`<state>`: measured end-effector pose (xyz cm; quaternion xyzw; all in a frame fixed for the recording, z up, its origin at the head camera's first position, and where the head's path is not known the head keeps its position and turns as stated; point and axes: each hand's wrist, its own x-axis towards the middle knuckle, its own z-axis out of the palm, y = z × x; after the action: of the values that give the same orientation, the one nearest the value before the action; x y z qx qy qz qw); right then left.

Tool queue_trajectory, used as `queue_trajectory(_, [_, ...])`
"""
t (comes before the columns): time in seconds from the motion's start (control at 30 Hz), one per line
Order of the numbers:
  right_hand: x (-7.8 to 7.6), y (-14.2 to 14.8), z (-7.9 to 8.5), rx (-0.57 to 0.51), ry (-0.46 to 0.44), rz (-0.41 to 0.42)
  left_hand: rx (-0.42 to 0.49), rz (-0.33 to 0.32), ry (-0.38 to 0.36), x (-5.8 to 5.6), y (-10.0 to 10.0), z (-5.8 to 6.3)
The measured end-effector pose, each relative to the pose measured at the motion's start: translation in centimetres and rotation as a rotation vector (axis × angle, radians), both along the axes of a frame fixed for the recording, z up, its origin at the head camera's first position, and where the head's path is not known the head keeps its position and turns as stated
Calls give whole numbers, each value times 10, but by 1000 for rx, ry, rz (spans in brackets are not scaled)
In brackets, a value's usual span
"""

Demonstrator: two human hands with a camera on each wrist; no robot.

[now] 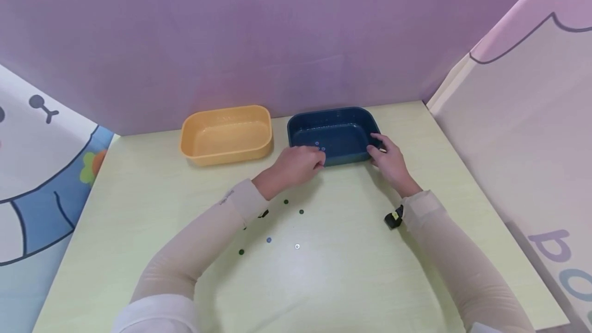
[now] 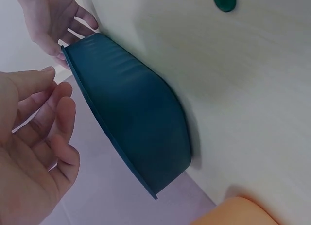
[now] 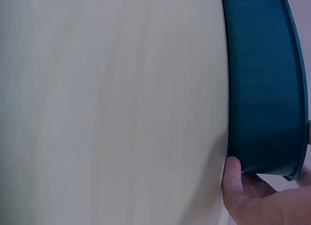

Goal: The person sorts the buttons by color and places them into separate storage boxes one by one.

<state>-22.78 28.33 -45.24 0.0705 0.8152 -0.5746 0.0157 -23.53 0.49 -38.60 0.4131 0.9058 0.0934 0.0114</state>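
A dark blue tray (image 1: 339, 161) stands at the back of the table. My left hand (image 1: 298, 164) is above its front left rim, fingers loosely curled; in the left wrist view that hand (image 2: 36, 147) shows nothing between thumb and fingertips. Several small light-centred discs (image 1: 323, 149) show beside its fingers, against the tray's inside. At the tray's right end my right hand (image 1: 390, 162) grips the wall, with fingers on both sides of the rim. In the right wrist view, a fingertip (image 3: 233, 163) touches the tray's outside low down by the table.
Left of the blue tray is a yellow tray (image 1: 226, 158). Small green discs (image 1: 241, 252), a blue disc (image 1: 269, 240) and a whitish disc (image 1: 297, 246) lie on the table (image 1: 351, 276) below my left forearm. A purple wall (image 1: 277, 40) rises behind the trays.
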Motion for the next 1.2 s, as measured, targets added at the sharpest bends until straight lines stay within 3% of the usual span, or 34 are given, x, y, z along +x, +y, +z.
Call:
queue_trajectory(0.67, [1,-1,2,27,20,9,-93,-13,-57,18,-13,-13])
queue_trajectory(1.2, [1,-1,1,57,30,2,-71,-35,-68,25,-19,-14])
